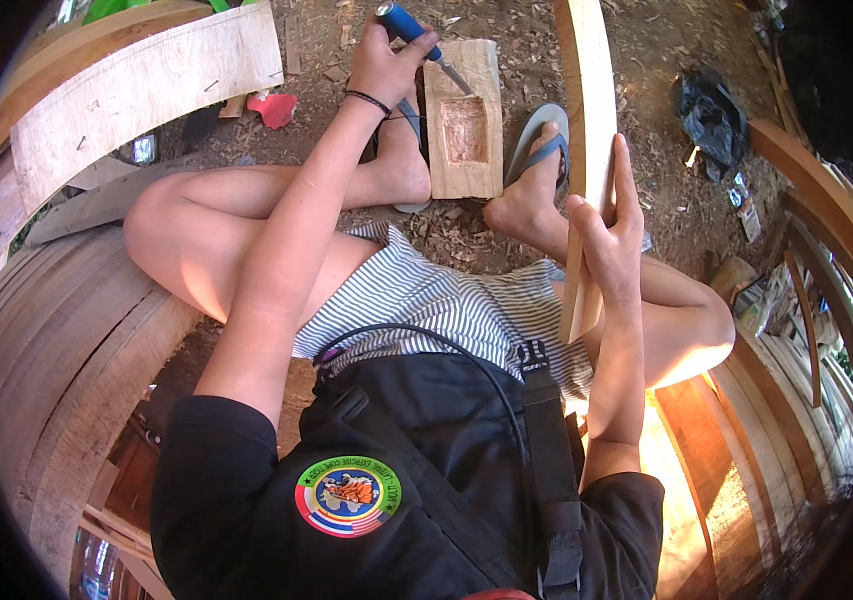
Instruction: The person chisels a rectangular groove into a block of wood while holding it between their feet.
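My left hand (385, 68) is wrapped round the blue handle of a chisel (404, 24). Its metal blade slants down to the right, the tip at the upper end of a rectangular hollow in a pale wooden block (488, 178). The block lies on the ground between my feet, and the hollow's floor looks rough and reddish. With my right hand (615, 255) I grip a long, squared wooden beam (592, 95), thumb on one face and fingers along the side. This beam runs from beside my right thigh past the block and out of the top edge.
Curved boards (147, 95) with nails are at the upper left, near a red scrap (273, 109). Stacked planks (67, 350) rise on my left, more boards (747, 400) on my right. A black plastic bag (709, 122) lies on the chip-strewn ground. Sandals (539, 150) are on my feet.
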`<action>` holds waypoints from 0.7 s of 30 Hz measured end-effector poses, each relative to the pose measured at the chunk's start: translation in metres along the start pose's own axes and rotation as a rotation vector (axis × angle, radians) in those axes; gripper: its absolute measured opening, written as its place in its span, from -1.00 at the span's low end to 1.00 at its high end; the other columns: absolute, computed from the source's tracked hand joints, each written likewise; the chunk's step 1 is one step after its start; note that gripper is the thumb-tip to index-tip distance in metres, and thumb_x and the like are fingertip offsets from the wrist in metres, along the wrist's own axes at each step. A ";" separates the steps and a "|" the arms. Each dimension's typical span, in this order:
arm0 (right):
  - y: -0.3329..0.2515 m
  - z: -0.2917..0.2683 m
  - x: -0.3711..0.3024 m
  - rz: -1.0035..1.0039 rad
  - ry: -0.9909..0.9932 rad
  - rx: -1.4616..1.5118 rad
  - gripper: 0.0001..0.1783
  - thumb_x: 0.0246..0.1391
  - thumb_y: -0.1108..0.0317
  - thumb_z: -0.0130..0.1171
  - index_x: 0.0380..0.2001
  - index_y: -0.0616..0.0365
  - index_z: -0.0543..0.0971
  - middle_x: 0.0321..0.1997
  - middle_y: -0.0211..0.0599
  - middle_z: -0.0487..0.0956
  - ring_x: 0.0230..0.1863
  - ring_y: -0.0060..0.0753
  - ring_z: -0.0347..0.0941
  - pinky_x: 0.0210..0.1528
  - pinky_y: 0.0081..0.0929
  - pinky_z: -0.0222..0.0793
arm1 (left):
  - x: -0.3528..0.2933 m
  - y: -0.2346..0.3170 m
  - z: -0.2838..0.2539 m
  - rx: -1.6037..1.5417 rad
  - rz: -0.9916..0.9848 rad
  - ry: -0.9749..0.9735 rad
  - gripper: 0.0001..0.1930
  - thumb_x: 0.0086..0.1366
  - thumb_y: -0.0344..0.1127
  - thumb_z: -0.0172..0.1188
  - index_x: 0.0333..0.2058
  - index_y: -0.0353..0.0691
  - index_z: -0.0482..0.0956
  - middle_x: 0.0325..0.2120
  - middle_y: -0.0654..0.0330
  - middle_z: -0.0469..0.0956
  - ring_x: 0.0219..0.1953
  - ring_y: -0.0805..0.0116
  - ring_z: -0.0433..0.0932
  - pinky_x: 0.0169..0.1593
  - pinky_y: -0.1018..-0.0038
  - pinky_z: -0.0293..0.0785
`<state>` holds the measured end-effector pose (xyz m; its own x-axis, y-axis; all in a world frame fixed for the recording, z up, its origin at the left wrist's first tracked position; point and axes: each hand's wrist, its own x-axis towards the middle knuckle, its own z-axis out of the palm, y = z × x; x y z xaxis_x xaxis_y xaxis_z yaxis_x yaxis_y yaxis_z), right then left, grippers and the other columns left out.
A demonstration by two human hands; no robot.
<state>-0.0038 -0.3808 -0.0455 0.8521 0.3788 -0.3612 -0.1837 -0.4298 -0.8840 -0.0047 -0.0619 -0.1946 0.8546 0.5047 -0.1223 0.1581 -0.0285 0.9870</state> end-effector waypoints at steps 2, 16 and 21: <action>0.005 0.001 0.001 -0.011 0.015 0.012 -0.03 -0.05 0.31 0.23 0.43 0.24 0.06 0.27 0.06 0.41 0.23 -0.19 0.40 0.27 -0.28 0.27 | -0.015 0.033 0.016 0.298 -0.122 0.134 -0.72 0.22 -0.19 0.35 -0.27 -0.28 0.57 -0.41 0.10 0.69 -0.33 0.29 0.69 -0.27 0.38 0.56; 0.004 0.006 0.002 0.009 0.000 -0.006 -0.03 -0.03 0.31 0.23 0.42 0.29 0.05 0.28 0.06 0.40 0.26 -0.20 0.37 0.30 -0.30 0.23 | -0.014 0.029 0.001 0.191 0.006 0.014 -0.78 0.26 -0.31 0.30 -0.22 -0.30 0.53 -0.37 0.14 0.66 -0.33 0.37 0.65 -0.25 0.44 0.56; 0.007 0.006 0.003 0.002 0.002 -0.013 -0.04 -0.03 0.32 0.23 0.42 0.27 0.06 0.28 0.07 0.40 0.26 -0.20 0.37 0.30 -0.29 0.23 | -0.018 0.040 0.002 0.259 -0.057 0.005 -0.77 0.27 -0.30 0.29 -0.20 -0.31 0.53 -0.37 0.13 0.65 -0.33 0.39 0.65 -0.25 0.46 0.56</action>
<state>-0.0057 -0.3775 -0.0548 0.8528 0.3761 -0.3622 -0.1787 -0.4416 -0.8792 -0.0123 -0.0738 -0.1529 0.8384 0.5161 -0.1756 0.3278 -0.2197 0.9188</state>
